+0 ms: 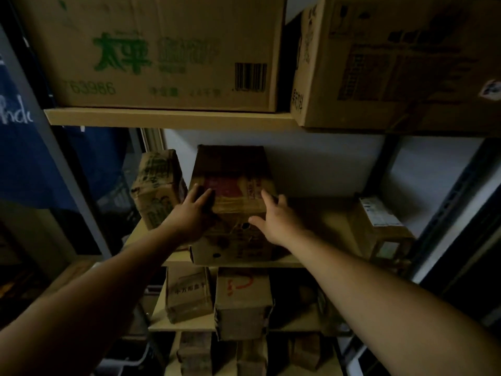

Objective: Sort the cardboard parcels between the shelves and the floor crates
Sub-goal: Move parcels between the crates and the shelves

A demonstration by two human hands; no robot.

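A brown cardboard parcel (233, 185) with a red label on top sits in the middle of the middle shelf (328, 221), its front edge reaching the shelf's lip. My left hand (193, 213) lies against the parcel's left side, with the fingers reaching over the top left edge. On the right front corner rests my right hand (273, 221); its fingers stretch along the right top edge and its thumb is spread across the front face. Both arms are stretched forward. The parcel stands on the shelf between the two hands.
A smaller printed parcel (157, 185) stands just left of it, and a labelled box (379, 229) sits at the right. Two large cartons (162, 50) (393, 63) fill the upper shelf. More parcels (242, 302) sit on lower shelves. Blue cloth (21, 158) hangs at the left.
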